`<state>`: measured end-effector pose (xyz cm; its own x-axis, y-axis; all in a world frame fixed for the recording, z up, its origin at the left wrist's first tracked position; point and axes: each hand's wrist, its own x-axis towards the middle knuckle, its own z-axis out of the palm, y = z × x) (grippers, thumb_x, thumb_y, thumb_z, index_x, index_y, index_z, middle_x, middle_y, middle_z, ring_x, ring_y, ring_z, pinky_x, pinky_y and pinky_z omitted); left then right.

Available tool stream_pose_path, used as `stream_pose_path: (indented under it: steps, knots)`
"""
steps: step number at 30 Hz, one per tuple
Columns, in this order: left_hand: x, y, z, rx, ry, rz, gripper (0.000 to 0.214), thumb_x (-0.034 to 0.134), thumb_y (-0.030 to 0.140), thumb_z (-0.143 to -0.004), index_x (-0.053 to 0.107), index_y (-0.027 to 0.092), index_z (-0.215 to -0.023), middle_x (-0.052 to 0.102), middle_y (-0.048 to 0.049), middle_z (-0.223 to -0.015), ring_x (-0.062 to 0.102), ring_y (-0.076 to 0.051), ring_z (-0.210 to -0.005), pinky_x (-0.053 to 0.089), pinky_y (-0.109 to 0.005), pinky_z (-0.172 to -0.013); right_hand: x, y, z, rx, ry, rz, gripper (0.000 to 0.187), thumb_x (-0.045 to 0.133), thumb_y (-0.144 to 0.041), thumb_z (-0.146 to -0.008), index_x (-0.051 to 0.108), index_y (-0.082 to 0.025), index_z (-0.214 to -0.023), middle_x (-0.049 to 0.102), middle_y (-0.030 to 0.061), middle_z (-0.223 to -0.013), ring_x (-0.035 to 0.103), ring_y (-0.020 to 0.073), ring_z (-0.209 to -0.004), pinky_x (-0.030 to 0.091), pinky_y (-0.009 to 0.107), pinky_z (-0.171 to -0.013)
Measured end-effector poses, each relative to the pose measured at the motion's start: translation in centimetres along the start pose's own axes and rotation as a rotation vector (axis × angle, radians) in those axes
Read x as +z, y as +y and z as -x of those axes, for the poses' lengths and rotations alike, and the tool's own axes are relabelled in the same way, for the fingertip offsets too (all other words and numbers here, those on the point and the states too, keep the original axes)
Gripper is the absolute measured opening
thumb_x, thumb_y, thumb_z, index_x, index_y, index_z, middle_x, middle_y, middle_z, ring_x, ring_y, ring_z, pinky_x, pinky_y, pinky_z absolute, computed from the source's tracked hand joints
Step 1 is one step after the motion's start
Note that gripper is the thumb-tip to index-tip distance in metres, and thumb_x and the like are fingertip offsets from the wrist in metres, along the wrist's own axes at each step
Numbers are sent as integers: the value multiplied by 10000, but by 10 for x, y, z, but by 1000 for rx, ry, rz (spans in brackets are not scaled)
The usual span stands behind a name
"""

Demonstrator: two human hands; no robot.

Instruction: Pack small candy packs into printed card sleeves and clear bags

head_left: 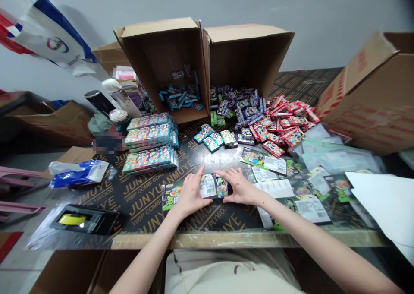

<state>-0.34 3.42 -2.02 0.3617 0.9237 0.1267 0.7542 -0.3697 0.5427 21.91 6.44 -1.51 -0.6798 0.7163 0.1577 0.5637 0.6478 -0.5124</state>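
My left hand (190, 194) lies over a dark printed card (170, 195) with a green edge and a white barcode label. Its thumb and forefinger span the card's two long sides. At the card's right end my right hand (241, 187) pinches a small colourful box (222, 186) between thumb and fingers. Beyond the hands stand loose small boxes: blue ones (213, 141), a green one (228, 137) and purple ones (246, 137). More printed cards (263, 160) lie to the right of my right hand, overlapping one another.
Stacked packs (149, 159) of boxes stand at left. Two cartons (161, 35) (249, 33) lie open at the back, with purple boxes (247, 106) and a red heap (287, 121) before them. A tape dispenser (86, 219) sits front left, clear sleeves (339, 160) right.
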Motion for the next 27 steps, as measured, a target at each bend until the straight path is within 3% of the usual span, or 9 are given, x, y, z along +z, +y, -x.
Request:
stream_pose_path:
  steps: [4,7,11,13,16,20,22,24,27]
  knots:
    - [3,2,-1,49,-44,34,1083,737,293,-538,88,226,-1402,477,-107,-1231,458,-284,-1115,283,-473,-1000,3,2,5,-75,6,-188,893,730,-383,-633,246,-223,-1366,427,106,-1315,424,265,-1137,304,396,-942]
    - [5,3,-5,19,-10,47,1059,723,310,-566,79,230,-1402,499,-109,-1202,469,-291,-1105,322,-473,-967,5,-3,9,38,128,-225,972,721,-505,-605,214,-200,-1378,470,131,-1280,411,276,-1172,265,417,-970]
    - [6,8,-12,11,-9,52,1037,707,306,-586,72,233,-1403,530,-94,-1156,496,-272,-1067,351,-447,-941,-1,3,13,107,64,-243,725,542,-481,-797,184,-262,-1388,612,59,-1104,507,213,-1088,245,408,-975]
    - [8,10,-13,9,-24,39,1038,711,310,-581,81,229,-1403,535,-90,-1144,501,-267,-1051,363,-435,-930,-16,26,16,218,177,-82,587,506,-442,-827,293,-274,-1347,578,66,-1163,485,225,-1108,234,415,-972]
    - [9,8,-11,13,-34,1,1014,716,309,-574,132,223,-1398,543,-90,-1124,508,-266,-1021,370,-438,-917,-51,78,26,645,471,335,496,496,-349,-821,395,-212,-1287,559,140,-1159,412,308,-1132,230,481,-915]
    - [10,8,-11,25,-30,-35,910,745,325,-544,321,218,-1341,550,-96,-1134,481,-288,-1056,302,-484,-969,-85,122,39,798,452,480,502,507,-251,-770,428,-137,-1252,614,176,-952,473,336,-976,263,495,-833]
    - [10,17,-15,-19,46,30,858,764,392,-518,419,219,-1284,532,-104,-1182,444,-305,-1113,257,-496,-997,-85,112,37,752,459,456,519,530,-266,-747,431,-149,-1242,604,153,-954,494,314,-934,286,466,-828]
    - [10,32,-22,-123,140,228,742,743,456,-542,510,217,-1205,534,-102,-1196,449,-294,-1120,285,-463,-988,-71,80,29,634,492,324,560,549,-304,-735,396,-168,-1257,580,129,-1011,513,283,-912,335,416,-816]
    - [11,56,-33,-378,117,817,483,648,471,-664,618,176,-1044,640,-77,-1006,576,-224,-912,420,-349,-838,-41,15,18,371,482,-23,624,565,-332,-735,319,-201,-1293,545,95,-1083,537,229,-906,410,339,-792]
